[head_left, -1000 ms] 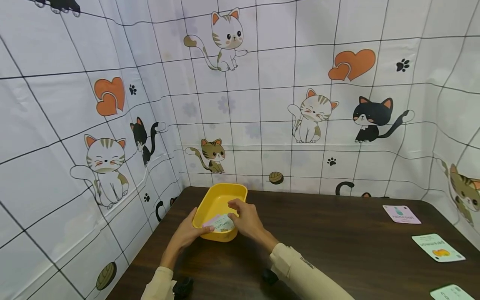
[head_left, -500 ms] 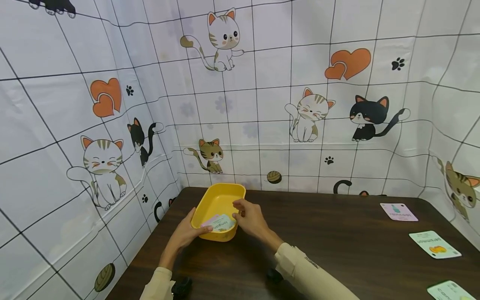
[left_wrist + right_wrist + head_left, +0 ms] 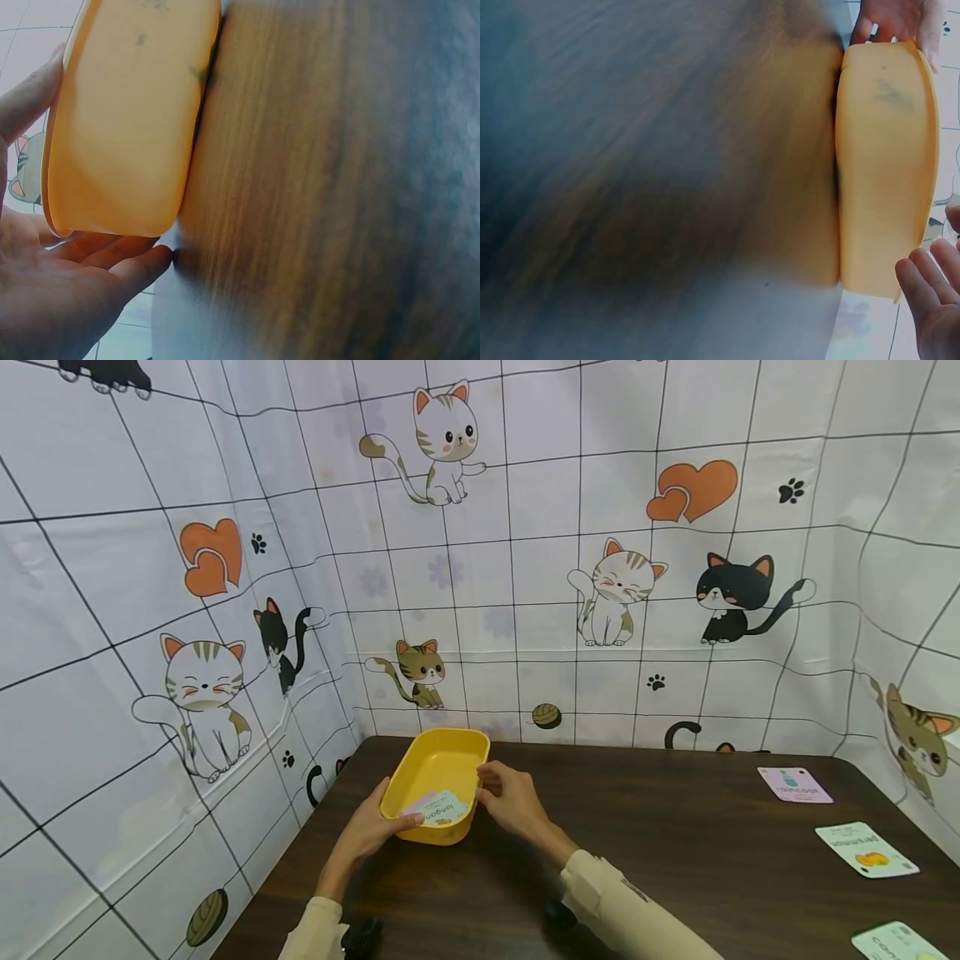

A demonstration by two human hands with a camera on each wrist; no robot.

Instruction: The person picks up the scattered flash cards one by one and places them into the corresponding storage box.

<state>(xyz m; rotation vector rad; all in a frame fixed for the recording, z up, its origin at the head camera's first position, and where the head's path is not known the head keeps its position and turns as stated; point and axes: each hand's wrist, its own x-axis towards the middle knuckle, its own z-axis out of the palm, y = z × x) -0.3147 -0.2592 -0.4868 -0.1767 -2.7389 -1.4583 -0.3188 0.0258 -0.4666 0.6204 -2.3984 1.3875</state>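
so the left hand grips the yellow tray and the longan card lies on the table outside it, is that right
Not quite: the longan card lies inside the yellow tray, as the head view shows. The left hand does grip the tray.

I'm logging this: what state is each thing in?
Yellow rectangular plastic bin: upright, uncovered
Pale green longan card: in bin, face up
Pale pink card in bin: partly covered
Pink raincoat card: face up on dark wooden table
Pale green card with orange fruit: face up
Bottom pale green card: face up, cropped
Left hand: gripping bin
Right hand: beside bin, contact unclear
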